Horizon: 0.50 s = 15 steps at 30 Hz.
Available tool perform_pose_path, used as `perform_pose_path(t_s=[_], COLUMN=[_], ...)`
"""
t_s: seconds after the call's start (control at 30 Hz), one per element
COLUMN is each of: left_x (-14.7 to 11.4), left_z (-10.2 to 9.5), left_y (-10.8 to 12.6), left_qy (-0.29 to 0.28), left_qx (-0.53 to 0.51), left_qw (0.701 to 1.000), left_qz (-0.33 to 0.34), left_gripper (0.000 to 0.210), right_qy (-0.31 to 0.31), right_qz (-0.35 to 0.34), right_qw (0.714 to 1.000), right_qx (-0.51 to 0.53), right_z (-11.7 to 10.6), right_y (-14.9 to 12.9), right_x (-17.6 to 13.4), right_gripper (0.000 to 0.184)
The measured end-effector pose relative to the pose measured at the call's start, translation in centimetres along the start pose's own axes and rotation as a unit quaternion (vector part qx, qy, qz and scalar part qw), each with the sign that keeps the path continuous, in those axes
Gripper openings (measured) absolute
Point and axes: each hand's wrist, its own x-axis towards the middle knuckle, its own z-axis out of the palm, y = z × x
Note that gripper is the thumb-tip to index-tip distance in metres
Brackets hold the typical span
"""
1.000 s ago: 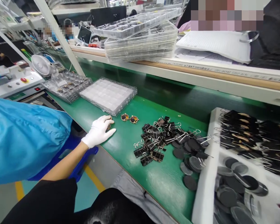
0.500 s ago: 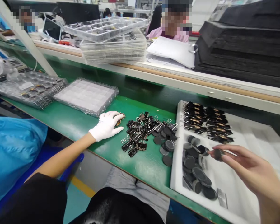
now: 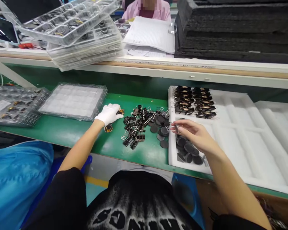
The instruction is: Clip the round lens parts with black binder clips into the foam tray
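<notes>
Left hand [image 3: 108, 114], fingers half curled, covers a gold piece [image 3: 120, 111], grip unclear; right hand [image 3: 197, 133] pinches a disc [image 3: 176, 128], likely light, stiff, best held by its rim.

left hand [image 3: 109, 114]: gloved, palm down, fingers [image 3: 115, 107] curled | right hand [image 3: 194, 131]: bare, fingers pinched to thumb | forearms [image 3: 235, 183]: bare, stretched forward

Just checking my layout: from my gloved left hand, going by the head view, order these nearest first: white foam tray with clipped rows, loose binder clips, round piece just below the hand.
1. Round piece: just below your left hand.
2. Loose binder clips: piled to the hand's right.
3. White foam tray: farther right, past the clips.
</notes>
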Motion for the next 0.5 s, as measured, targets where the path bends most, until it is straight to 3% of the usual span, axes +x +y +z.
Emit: perform_pose_path(t_s=[0.1, 0.23, 0.37, 0.5], left_x=[0.2, 0.5, 1.3, 1.2], left_z=[0.2, 0.4, 0.7, 1.1], left_y=[0.3, -0.1, -0.8, -0.4], left_qy=[0.008, 0.012, 0.002, 0.031], left_qx=[-0.002, -0.004, -0.013, -0.031], left_qw=[1.000, 1.000, 0.999, 0.999], left_qz=[0.007, 0.022, 0.032, 0.008], left_gripper=[0.045, 0.061, 0.054, 0.048], right_qy=[-0.002, 0.023, 0.029, 0.034], right_qz=[0.002, 0.024, 0.035, 0.019], right_qw=[0.998, 0.992, 0.984, 0.985], right_qx=[0.061, 0.121, 0.171, 0.167], right_z=[1.6, 3.7, 5.1, 5.7], right_y=[-0.2, 0.4, 1.6, 2.6], right_x=[0.1, 0.3, 0.9, 1.0], right_gripper=[0.034, 0.036, 0.038, 0.049])
